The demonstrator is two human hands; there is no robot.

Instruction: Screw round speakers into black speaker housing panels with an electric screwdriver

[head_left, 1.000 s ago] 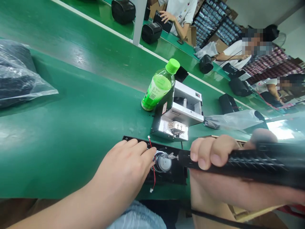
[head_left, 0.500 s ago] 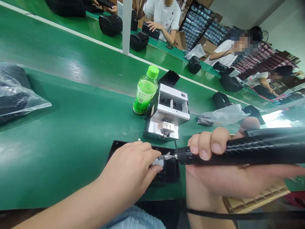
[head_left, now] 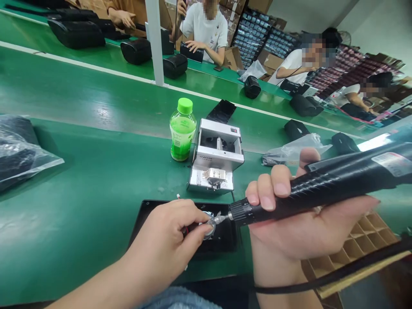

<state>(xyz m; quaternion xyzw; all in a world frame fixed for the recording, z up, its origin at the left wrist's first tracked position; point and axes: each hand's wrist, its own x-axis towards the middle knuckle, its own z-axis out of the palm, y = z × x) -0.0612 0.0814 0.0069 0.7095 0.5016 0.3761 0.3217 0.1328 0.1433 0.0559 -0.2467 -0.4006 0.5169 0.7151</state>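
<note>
A flat black panel (head_left: 144,216) lies at the near edge of the green bench, with a small round silver part (head_left: 208,224) mounted on it. My left hand (head_left: 170,238) rests on the panel, fingers curled and pinching that round part; a red wire shows under the fingers. My right hand (head_left: 289,223) is wrapped round a black electric screwdriver (head_left: 325,184), whose metal tip touches the round part from the right. The screwdriver's cable runs off to the lower right.
A white screw-feeder box (head_left: 216,161) and a green bottle (head_left: 182,131) stand just beyond the panel. A cardboard divider tray (head_left: 360,240) sits at right, plastic bags at left (head_left: 19,150) and right (head_left: 292,152). Other people work with black devices across the belt (head_left: 96,98).
The view has tilted up and shifted. My left hand has closed tighter over the round part, and the screwdriver's handle has risen while its tip stays on the part.
</note>
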